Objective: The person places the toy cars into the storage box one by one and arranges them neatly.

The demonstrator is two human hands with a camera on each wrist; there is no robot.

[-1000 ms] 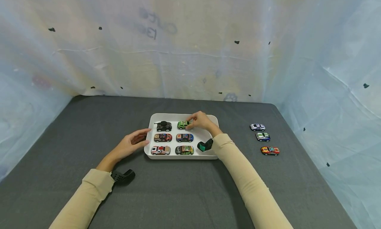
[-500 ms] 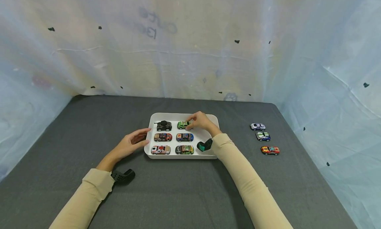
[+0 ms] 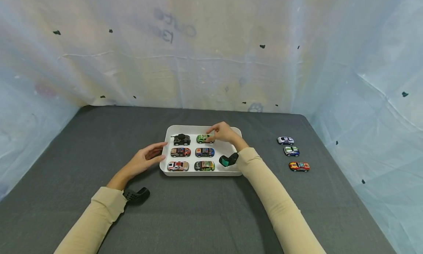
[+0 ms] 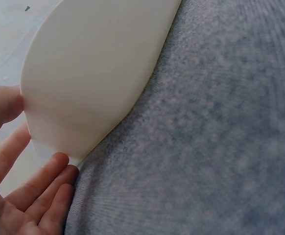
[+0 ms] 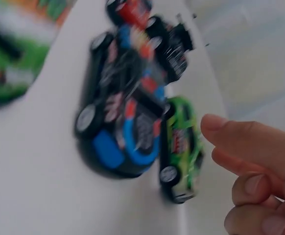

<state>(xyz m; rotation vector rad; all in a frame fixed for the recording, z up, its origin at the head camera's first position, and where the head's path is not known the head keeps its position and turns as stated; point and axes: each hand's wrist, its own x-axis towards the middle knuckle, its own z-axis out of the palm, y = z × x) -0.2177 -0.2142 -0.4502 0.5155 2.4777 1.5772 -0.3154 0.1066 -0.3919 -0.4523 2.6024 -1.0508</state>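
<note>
The white tray sits on the grey cloth with two columns of toy cars in it. My left hand rests its fairly straight fingertips against the tray's left side. At the back of the right column is a green toy car. Over its right end is my right hand, thumb and forefinger spread; in the right wrist view a gap shows between the thumb and the green car. In front of that car stand a blue-and-black toy car and a green-and-orange one.
A black tank-like toy, a red-and-black car and a white-and-red car make up the left column. On the cloth to the right lie a silver car, a white-and-blue car and a red-and-yellow car.
My right hand has lifted slightly, its thumb and forefinger easing off the green toy car. The left hand, the tray and the other cars stay as they were.
</note>
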